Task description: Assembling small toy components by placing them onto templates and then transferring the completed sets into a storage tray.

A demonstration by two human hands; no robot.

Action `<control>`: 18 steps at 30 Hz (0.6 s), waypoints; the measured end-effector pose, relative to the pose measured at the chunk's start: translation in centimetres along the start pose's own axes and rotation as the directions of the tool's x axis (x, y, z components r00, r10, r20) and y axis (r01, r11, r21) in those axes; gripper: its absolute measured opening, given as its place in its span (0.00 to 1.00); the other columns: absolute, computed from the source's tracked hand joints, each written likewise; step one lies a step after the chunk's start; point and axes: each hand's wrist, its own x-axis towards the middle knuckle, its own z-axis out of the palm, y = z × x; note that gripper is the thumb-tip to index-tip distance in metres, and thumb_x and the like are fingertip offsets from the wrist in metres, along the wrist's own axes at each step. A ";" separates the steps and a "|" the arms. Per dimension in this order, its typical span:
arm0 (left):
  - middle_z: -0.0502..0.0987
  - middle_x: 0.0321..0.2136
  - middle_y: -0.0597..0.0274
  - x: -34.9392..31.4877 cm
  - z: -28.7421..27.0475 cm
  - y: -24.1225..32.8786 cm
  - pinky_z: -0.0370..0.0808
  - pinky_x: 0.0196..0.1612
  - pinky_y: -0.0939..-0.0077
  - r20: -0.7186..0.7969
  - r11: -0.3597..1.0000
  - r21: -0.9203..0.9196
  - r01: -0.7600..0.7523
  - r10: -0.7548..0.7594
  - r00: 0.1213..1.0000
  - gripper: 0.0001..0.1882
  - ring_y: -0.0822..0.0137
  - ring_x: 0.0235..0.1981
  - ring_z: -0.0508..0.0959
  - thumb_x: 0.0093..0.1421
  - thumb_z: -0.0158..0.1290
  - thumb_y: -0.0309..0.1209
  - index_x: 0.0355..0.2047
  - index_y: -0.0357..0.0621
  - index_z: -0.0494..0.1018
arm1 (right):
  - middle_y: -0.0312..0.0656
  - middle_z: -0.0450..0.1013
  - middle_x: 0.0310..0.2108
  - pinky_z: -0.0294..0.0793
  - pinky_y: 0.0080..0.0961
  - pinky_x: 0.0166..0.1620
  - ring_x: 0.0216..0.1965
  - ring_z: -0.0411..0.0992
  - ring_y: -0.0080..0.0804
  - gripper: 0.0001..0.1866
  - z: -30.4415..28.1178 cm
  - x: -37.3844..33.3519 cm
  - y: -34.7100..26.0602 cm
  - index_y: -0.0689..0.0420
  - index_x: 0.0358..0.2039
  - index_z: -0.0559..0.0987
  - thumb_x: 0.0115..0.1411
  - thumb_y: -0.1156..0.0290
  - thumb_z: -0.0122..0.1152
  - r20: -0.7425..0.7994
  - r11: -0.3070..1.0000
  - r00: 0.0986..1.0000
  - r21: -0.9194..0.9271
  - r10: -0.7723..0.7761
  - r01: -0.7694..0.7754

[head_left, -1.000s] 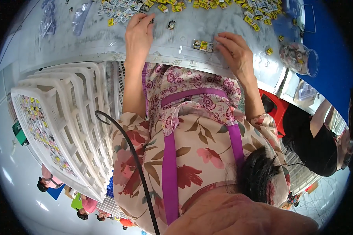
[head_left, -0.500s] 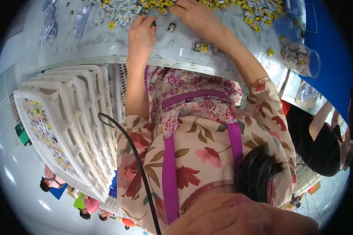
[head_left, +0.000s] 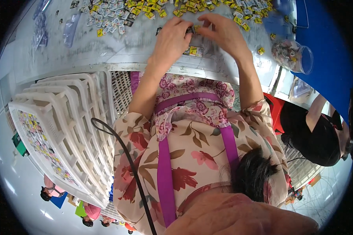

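Note:
My left hand (head_left: 169, 41) is closed over the near part of the table, fingertips on a small black printed piece (head_left: 190, 30). Facing it, my right hand (head_left: 225, 35) has its thumb and a finger at a small yellow printed piece (head_left: 197, 29), close against the black one. Another black piece (head_left: 159, 31) lies beside my left knuckles. Below the hands, a short row of black and yellow pieces (head_left: 196, 51) sits by a clear strip at the table edge, partly covered by my left hand. Beyond spreads a heap of yellow pieces (head_left: 151, 8) and white pieces (head_left: 106, 17).
A clear jar (head_left: 290, 56) of mixed pieces lies at the right. Clear plastic parts (head_left: 70, 30) rest at the left of the table. White stacked crates (head_left: 62, 129) stand left of me. A black cable (head_left: 133, 168) hangs in front. A person in black (head_left: 312, 137) is at right.
My right hand has come back from the heap toward the table edge with a yellow piece. My left hand has moved right to meet it. The view has shifted slightly.

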 end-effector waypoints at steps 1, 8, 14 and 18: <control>0.78 0.38 0.50 0.0 0.1 0.1 0.76 0.46 0.60 0.007 1.000 -0.005 0.001 -0.001 1.000 0.14 0.51 0.41 0.78 0.53 0.61 0.28 0.41 0.37 0.79 | 0.42 0.79 0.34 0.74 0.29 0.36 0.32 0.76 0.33 0.17 -0.7 0.6 0.1 0.53 0.48 0.80 0.58 0.65 0.65 -0.019 0.999 1.000 0.035 -0.010 0.011; 0.79 0.36 0.50 2.8 -2.0 -1.5 0.76 0.43 0.61 -0.061 0.963 -0.196 0.186 -0.201 0.978 0.15 0.49 0.37 0.79 0.51 0.64 0.28 0.39 0.37 0.79 | 0.48 0.73 0.35 0.74 0.39 0.43 0.38 0.74 0.47 0.09 -0.9 6.3 -0.4 0.59 0.37 0.78 0.56 0.71 0.62 -0.394 0.941 0.855 -0.151 -0.338 0.303; 0.78 0.32 0.50 7.0 -1.5 -1.4 0.78 0.36 0.58 -0.146 0.964 0.264 0.029 0.010 0.989 0.12 0.51 0.32 0.79 0.59 0.57 0.29 0.43 0.39 0.77 | 0.47 0.75 0.39 0.75 0.39 0.46 0.41 0.75 0.47 0.13 0.6 7.5 1.0 0.58 0.42 0.78 0.55 0.73 0.62 -0.266 0.865 0.902 -0.466 -0.339 0.188; 0.78 0.34 0.46 7.8 -2.1 -0.8 0.75 0.38 0.54 -0.084 0.957 0.265 0.114 -0.095 0.992 0.12 0.45 0.34 0.78 0.53 0.59 0.28 0.38 0.40 0.77 | 0.46 0.76 0.38 0.76 0.38 0.43 0.41 0.75 0.46 0.15 0.4 7.4 0.9 0.56 0.44 0.79 0.54 0.72 0.63 -0.294 0.931 0.906 -0.290 -0.306 0.220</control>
